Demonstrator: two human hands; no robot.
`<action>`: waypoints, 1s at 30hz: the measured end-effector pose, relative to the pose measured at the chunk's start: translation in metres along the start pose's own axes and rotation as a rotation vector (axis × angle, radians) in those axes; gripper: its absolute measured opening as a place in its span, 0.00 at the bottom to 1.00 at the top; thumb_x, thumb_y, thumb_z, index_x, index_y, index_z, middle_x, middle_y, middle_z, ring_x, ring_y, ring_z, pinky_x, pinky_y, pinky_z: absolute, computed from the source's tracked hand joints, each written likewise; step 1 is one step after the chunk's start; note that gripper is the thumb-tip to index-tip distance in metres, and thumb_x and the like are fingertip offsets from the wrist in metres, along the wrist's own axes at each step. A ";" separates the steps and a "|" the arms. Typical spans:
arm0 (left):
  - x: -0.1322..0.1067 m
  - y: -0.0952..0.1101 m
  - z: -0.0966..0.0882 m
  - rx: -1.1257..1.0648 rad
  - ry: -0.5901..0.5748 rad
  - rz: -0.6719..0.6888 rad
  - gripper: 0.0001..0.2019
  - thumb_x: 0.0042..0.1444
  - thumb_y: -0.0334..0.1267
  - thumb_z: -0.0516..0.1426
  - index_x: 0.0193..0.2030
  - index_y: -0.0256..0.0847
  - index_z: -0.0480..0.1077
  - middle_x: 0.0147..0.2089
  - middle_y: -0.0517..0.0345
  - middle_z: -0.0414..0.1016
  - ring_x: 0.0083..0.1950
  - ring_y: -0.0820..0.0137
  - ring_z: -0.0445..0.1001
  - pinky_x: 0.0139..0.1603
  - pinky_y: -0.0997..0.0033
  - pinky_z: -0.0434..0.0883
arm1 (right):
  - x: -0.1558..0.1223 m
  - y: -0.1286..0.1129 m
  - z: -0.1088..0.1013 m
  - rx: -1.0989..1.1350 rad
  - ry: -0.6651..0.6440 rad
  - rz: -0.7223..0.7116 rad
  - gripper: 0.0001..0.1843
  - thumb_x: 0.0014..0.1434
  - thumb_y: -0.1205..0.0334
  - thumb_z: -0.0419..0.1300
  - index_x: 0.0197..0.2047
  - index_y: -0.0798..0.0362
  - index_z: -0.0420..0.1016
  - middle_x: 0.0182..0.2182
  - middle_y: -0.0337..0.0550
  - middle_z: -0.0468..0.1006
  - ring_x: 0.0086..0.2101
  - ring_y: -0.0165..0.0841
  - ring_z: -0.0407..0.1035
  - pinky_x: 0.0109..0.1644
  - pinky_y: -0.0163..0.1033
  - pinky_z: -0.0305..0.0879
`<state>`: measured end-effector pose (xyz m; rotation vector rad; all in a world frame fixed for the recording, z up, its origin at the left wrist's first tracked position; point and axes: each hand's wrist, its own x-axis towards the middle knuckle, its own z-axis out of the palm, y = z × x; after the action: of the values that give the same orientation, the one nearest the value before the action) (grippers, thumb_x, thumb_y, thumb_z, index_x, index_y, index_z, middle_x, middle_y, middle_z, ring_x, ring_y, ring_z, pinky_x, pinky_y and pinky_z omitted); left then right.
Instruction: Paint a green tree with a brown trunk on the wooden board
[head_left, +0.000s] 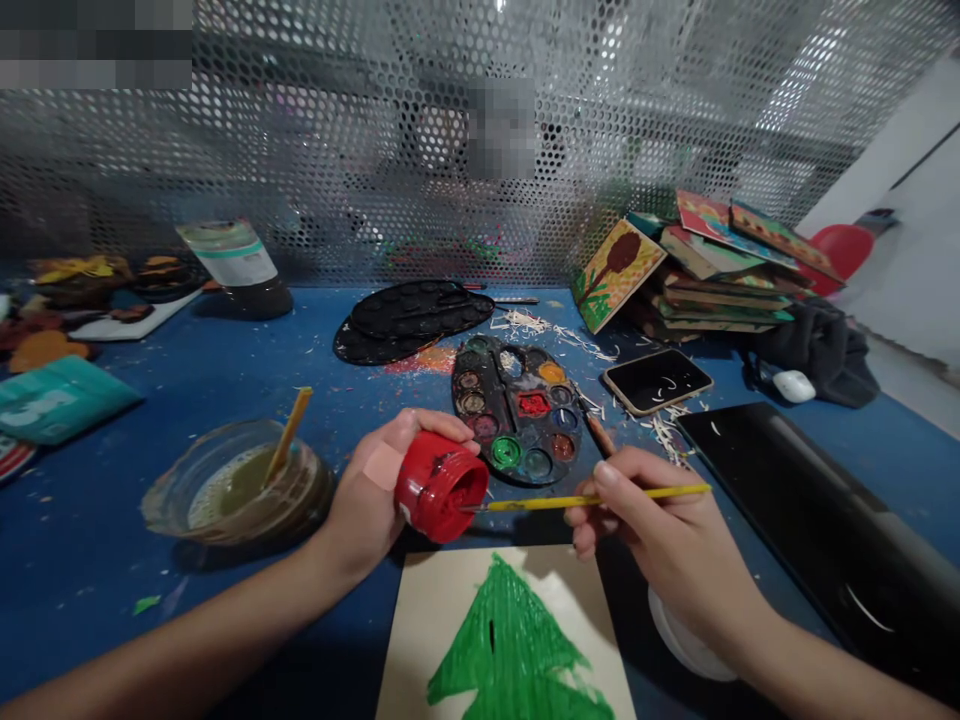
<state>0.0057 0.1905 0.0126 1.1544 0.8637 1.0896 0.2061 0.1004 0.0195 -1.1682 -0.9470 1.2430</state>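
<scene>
My left hand (375, 480) is wrapped round a red paint jar (435, 490), tilted with its open mouth facing right. Between the fingers of my right hand (645, 510) is a yellow paintbrush (547, 502), its tip at the mouth of the jar. Just below lies a pale board (409, 620) with a green tree (510, 650) painted on it. Behind both hands sits a black paint palette (517, 470), with red, green and orange among its wells. A white round lid (686, 635) is partly hidden under my right forearm.
A glass bowl (161, 500) of murky water with a brush in it stands at left, near a teal packet (64, 400). Further back are a jar (236, 265) and black palettes (405, 315). At right lie a phone (658, 380), a black panel (817, 520) and stacked painted boards (720, 280).
</scene>
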 end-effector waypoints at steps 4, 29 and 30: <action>-0.003 0.004 0.003 -0.023 0.032 0.047 0.21 0.51 0.58 0.59 0.27 0.40 0.74 0.34 0.53 0.76 0.37 0.64 0.74 0.40 0.69 0.72 | -0.001 0.001 0.000 0.083 -0.035 0.037 0.14 0.60 0.53 0.62 0.29 0.54 0.74 0.24 0.39 0.78 0.24 0.27 0.74 0.30 0.31 0.72; 0.008 -0.002 0.004 -0.182 0.074 -0.246 0.25 0.41 0.60 0.64 0.32 0.38 0.70 0.44 0.50 0.79 0.47 0.55 0.76 0.32 0.68 0.74 | 0.046 -0.002 -0.053 -0.655 0.308 -0.462 0.09 0.59 0.57 0.61 0.29 0.51 0.76 0.24 0.39 0.79 0.26 0.32 0.75 0.30 0.34 0.71; 0.008 -0.001 0.005 -0.180 0.076 -0.247 0.25 0.41 0.60 0.64 0.32 0.38 0.70 0.44 0.50 0.79 0.46 0.56 0.76 0.31 0.68 0.74 | 0.045 -0.002 -0.052 -0.698 0.294 -0.473 0.09 0.59 0.57 0.61 0.29 0.51 0.76 0.24 0.39 0.79 0.26 0.33 0.76 0.30 0.34 0.70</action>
<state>0.0127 0.1967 0.0123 0.8378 0.9210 0.9897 0.2625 0.1379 0.0087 -1.4883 -1.3788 0.3394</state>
